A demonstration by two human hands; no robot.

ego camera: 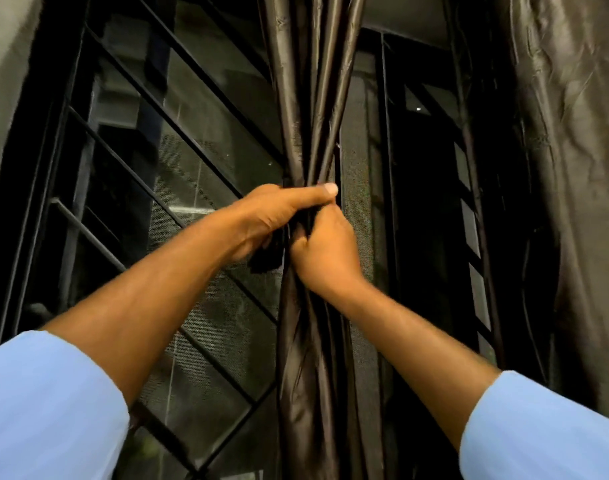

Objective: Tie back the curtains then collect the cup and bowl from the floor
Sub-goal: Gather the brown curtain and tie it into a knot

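Note:
A dark brown shiny curtain [310, 98] hangs gathered into a narrow bunch in the middle of the view. My left hand [261, 220] grips the bunch from the left, thumb laid across its front. Just below and to the right, my right hand [322, 251] holds dark fabric at the same pinched spot; whether that is a tie or the curtain itself I cannot tell. A second dark curtain [573, 168] hangs loose at the right. No cup or bowl is in view.
Behind the curtains is a window with black slanted metal bars [150, 133] and a mesh screen [206, 306]. A grey wall [9, 64] borders it on the left. It is dark beyond the glass.

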